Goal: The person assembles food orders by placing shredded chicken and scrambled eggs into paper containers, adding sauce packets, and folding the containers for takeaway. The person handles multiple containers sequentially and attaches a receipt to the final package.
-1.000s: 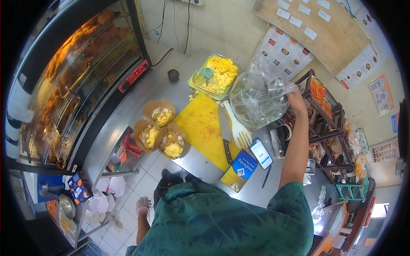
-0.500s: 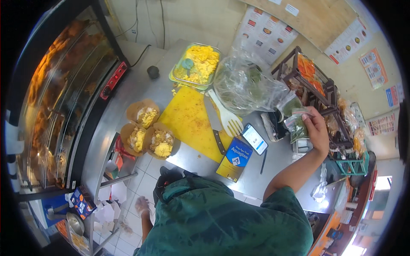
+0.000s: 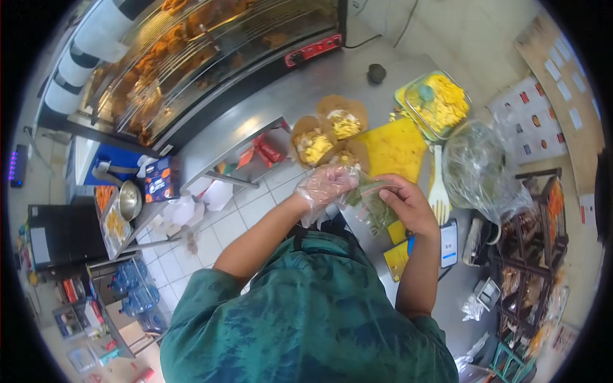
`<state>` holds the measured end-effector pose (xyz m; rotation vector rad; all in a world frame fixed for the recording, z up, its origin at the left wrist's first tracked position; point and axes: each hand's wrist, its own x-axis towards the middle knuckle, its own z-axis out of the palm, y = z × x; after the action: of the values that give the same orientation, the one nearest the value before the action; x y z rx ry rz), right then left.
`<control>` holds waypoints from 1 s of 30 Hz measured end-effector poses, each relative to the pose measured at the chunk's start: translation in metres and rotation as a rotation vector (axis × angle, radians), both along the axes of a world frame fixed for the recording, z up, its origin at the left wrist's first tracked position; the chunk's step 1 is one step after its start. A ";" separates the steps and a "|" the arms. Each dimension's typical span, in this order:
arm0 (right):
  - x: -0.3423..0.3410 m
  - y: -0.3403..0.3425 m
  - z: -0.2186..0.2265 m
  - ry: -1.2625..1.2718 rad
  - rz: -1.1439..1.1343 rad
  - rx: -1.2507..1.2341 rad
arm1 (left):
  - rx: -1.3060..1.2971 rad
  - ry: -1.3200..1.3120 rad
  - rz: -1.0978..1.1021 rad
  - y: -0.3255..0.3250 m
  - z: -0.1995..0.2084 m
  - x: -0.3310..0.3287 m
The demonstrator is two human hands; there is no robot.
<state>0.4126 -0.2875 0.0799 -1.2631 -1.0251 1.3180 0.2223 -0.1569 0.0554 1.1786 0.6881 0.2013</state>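
Note:
My right hand [image 3: 408,203], bare, pinches a small clear zip bag [image 3: 378,214] of green flakes or chopped leaves by its upper edge. In a clear plastic glove, my left hand [image 3: 329,186] meets the bag's other side, fingers drawn together on it; its fingertips are partly hidden. Just beyond the hands stand three brown paper bowls with yellow crumbled food: a left bowl [image 3: 313,142], a back bowl [image 3: 345,121] and a front bowl [image 3: 345,156], partly covered by my left hand. To their right lies a yellow cutting board [image 3: 396,143].
A glass container [image 3: 440,102] of yellow crumbles holds a teal scoop. Right of the board are a white serving fork [image 3: 438,185], a large plastic bag [image 3: 482,163] of greens, a phone [image 3: 449,242] and brown crates [image 3: 527,239]. A heated display case [image 3: 211,64] stands at far left.
My right hand has carried the zip bag leftward from the crates to in front of me. My gloved left hand has risen from my side to meet it. The view has turned left.

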 end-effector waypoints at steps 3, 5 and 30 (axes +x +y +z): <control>-0.015 0.021 -0.009 -0.011 -0.154 0.034 | 0.210 0.188 0.202 0.019 -0.012 -0.021; -0.015 0.038 -0.029 -0.096 -0.247 0.044 | 0.397 0.233 0.357 0.043 -0.011 -0.038; 0.015 0.107 -0.039 -1.046 -0.876 0.055 | 1.186 0.152 0.070 0.153 -0.071 -0.108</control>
<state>0.4273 -0.1805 0.0412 -2.0768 -0.9365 -0.1081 0.1147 -0.0043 -0.0152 2.3163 0.7491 0.6356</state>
